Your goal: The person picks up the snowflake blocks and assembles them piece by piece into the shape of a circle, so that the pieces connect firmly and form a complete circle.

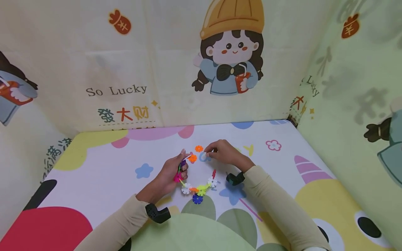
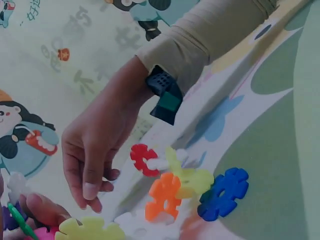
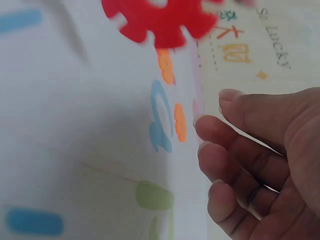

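My left hand (image 1: 169, 171) grips one end of a chain of interlocking plastic snowflake discs, with a pink disc (image 1: 177, 177) by its fingers and a white piece at its thumb. From there the chain curves through a white disc (image 1: 186, 189), a yellow-green disc (image 1: 201, 190), a blue disc (image 2: 223, 194) and another white disc (image 1: 212, 182). A red disc (image 3: 160, 20) ends it. Beyond the chain, my right hand (image 1: 225, 153) hovers with loosely bent fingers; the right wrist view shows nothing between thumb and fingertips. Two loose orange discs (image 1: 199, 149) lie between the hands.
A printed cloth (image 1: 110, 184) with coloured shapes covers the tabletop. Cartoon-printed fabric walls (image 1: 169, 62) stand behind and at both sides. Each wrist wears a black camera mount (image 1: 158, 213) over a beige sleeve (image 1: 282, 202).
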`<state>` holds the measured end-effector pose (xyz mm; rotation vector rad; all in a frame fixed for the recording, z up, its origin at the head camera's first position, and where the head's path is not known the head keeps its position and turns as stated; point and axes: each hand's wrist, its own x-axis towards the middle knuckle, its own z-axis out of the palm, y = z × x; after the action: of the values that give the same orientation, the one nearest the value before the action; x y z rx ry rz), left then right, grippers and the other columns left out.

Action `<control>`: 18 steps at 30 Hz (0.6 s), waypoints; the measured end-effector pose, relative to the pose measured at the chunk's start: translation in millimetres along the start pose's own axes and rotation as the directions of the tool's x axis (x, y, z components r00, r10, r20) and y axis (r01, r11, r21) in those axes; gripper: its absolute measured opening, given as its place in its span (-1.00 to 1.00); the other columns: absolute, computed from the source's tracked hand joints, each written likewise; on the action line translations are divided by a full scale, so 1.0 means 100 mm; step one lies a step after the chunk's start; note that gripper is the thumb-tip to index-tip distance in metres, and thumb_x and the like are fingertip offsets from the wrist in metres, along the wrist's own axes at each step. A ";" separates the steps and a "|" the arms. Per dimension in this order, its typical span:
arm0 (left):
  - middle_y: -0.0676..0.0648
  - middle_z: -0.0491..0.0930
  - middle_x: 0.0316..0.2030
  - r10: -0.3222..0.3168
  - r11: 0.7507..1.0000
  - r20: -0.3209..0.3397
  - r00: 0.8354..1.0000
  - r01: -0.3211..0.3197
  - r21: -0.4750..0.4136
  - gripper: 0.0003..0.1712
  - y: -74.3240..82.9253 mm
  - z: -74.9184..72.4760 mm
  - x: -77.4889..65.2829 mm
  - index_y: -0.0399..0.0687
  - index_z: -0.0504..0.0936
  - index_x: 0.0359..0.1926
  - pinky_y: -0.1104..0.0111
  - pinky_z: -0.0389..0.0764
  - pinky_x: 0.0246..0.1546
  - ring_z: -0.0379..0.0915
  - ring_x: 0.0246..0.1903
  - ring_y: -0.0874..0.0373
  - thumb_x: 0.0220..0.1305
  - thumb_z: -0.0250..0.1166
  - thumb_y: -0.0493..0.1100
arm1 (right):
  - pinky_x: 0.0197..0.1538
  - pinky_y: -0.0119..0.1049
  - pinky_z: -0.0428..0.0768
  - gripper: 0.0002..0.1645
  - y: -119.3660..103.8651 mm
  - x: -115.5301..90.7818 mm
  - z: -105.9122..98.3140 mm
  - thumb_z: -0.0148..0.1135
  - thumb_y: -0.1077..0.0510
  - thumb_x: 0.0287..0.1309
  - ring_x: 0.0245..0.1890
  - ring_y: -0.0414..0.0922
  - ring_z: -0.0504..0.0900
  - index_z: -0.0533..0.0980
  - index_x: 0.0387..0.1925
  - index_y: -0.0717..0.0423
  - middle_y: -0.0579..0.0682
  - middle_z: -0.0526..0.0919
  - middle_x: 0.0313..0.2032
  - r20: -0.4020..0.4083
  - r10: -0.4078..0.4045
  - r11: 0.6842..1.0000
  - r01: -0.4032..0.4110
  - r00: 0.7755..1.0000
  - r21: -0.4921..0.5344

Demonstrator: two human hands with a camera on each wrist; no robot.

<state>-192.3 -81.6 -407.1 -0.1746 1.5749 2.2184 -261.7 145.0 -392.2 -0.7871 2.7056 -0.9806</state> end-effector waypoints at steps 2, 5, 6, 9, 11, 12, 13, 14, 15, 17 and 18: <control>0.02 0.25 -0.53 0.016 1.000 0.004 1.000 -0.016 0.000 -0.26 -0.03 -0.01 0.00 -0.26 0.32 0.20 0.42 0.40 -0.50 0.20 -0.62 0.20 0.33 0.14 0.26 | -0.37 -0.35 0.50 -0.76 0.03 0.07 -0.01 0.34 0.19 0.20 -0.40 -0.12 0.48 0.68 -0.10 0.16 -0.12 0.69 -0.29 -0.004 0.036 0.999 -0.036 0.999 0.009; 0.02 0.26 -0.53 0.037 0.999 0.002 0.999 -0.036 -0.024 -0.33 -0.07 0.00 0.01 -0.26 0.33 0.04 0.41 0.39 -0.50 0.19 -0.64 0.19 0.29 0.21 0.24 | -0.38 -0.34 0.49 -0.77 0.08 0.18 0.00 0.33 0.17 0.22 -0.39 -0.10 0.48 0.69 -0.10 0.14 -0.10 0.69 -0.25 -0.020 0.073 0.997 -0.072 0.997 0.031; 0.02 0.27 -0.54 0.042 0.999 0.002 0.999 -0.041 -0.030 -0.36 -0.08 0.01 0.02 -0.26 0.33 0.01 0.41 0.38 -0.50 0.20 -0.64 0.19 0.29 0.24 0.21 | -0.37 -0.34 0.48 -0.77 0.10 0.21 0.01 0.32 0.17 0.23 -0.38 -0.10 0.47 0.69 -0.10 0.13 -0.10 0.69 -0.23 -0.027 0.085 0.996 -0.084 0.996 0.039; 0.01 0.29 -0.56 0.049 0.998 0.001 0.999 -0.049 -0.025 -0.43 -0.12 0.05 0.03 -0.32 0.37 -0.03 0.40 0.38 -0.53 0.19 -0.68 0.20 0.31 0.28 0.11 | -0.34 -0.32 0.50 -0.77 0.15 0.31 0.06 0.29 0.16 0.24 -0.36 -0.10 0.51 0.69 -0.08 0.10 -0.07 0.67 -0.15 -0.048 0.108 0.993 -0.105 0.993 0.057; 0.00 0.31 -0.56 0.040 0.999 -0.007 0.999 -0.040 -0.010 -0.46 -0.14 0.07 0.03 -0.37 0.40 -0.01 0.42 0.40 -0.54 0.22 -0.68 0.20 0.33 0.28 0.05 | -0.26 -0.30 0.53 -0.75 0.18 0.37 0.10 0.28 0.16 0.24 -0.30 -0.09 0.54 0.68 -0.06 0.10 -0.05 0.66 -0.10 -0.056 0.121 0.991 -0.117 0.991 0.068; -0.01 0.32 -0.55 0.036 0.999 -0.015 0.999 -0.036 -0.004 -0.47 -0.14 0.07 0.03 -0.38 0.41 0.00 0.43 0.41 -0.55 0.23 -0.68 0.20 0.34 0.27 0.03 | -0.21 -0.29 0.54 -0.74 0.20 0.39 0.12 0.28 0.16 0.25 -0.25 -0.09 0.56 0.67 -0.05 0.11 -0.03 0.66 -0.08 -0.061 0.122 0.991 -0.118 0.991 0.066; -0.02 0.33 -0.54 0.033 0.999 -0.025 0.999 -0.033 0.002 -0.48 -0.15 0.08 0.03 -0.39 0.43 0.02 0.44 0.42 -0.55 0.24 -0.67 0.20 0.35 0.26 0.01 | -0.15 -0.27 0.55 -0.73 0.21 0.42 0.14 0.28 0.16 0.24 -0.20 -0.08 0.56 0.67 -0.04 0.12 -0.02 0.65 -0.06 -0.065 0.123 0.991 -0.119 0.990 0.066; -0.02 0.35 -0.52 0.029 1.000 -0.036 0.999 -0.029 0.009 -0.48 -0.15 0.08 0.03 -0.39 0.44 0.03 0.45 0.42 -0.55 0.26 -0.66 0.20 0.35 0.26 0.01 | -0.09 -0.26 0.55 -0.72 0.22 0.44 0.16 0.28 0.17 0.24 -0.15 -0.07 0.56 0.66 -0.02 0.12 -0.01 0.65 -0.05 -0.069 0.126 0.991 -0.122 0.990 0.062; -0.03 0.37 -0.51 0.026 0.999 -0.048 0.999 -0.025 0.019 -0.47 -0.15 0.09 0.03 -0.39 0.46 0.05 0.46 0.43 -0.55 0.28 -0.64 0.20 0.36 0.25 0.02 | -0.04 -0.23 0.54 -0.70 0.22 0.45 0.17 0.29 0.18 0.23 -0.11 -0.06 0.56 0.65 -0.01 0.14 0.01 0.65 -0.05 -0.073 0.126 0.991 -0.122 0.989 0.057; -0.03 0.40 -0.47 0.023 0.999 -0.069 0.997 -0.020 0.039 -0.46 -0.15 0.09 0.02 -0.39 0.49 0.07 0.47 0.45 -0.53 0.31 -0.60 0.20 0.36 0.24 0.02 | 0.04 -0.20 0.51 -0.68 0.23 0.49 0.21 0.29 0.19 0.21 -0.05 -0.04 0.54 0.64 0.00 0.15 0.03 0.65 -0.05 -0.078 0.133 0.991 -0.130 0.988 0.041; -0.03 0.41 -0.45 0.025 0.998 -0.077 0.997 -0.021 0.055 -0.46 -0.14 0.09 0.02 -0.39 0.50 0.08 0.47 0.45 -0.52 0.32 -0.59 0.20 0.36 0.24 0.03 | 0.07 -0.19 0.50 -0.67 0.22 0.50 0.22 0.30 0.20 0.21 -0.02 -0.04 0.53 0.64 0.02 0.16 0.03 0.65 -0.05 -0.081 0.136 0.991 -0.134 0.987 0.029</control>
<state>-187.1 -68.8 -417.2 -0.2301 1.6841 2.2083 -306.3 121.0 -421.9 -0.5617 2.7687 -1.0327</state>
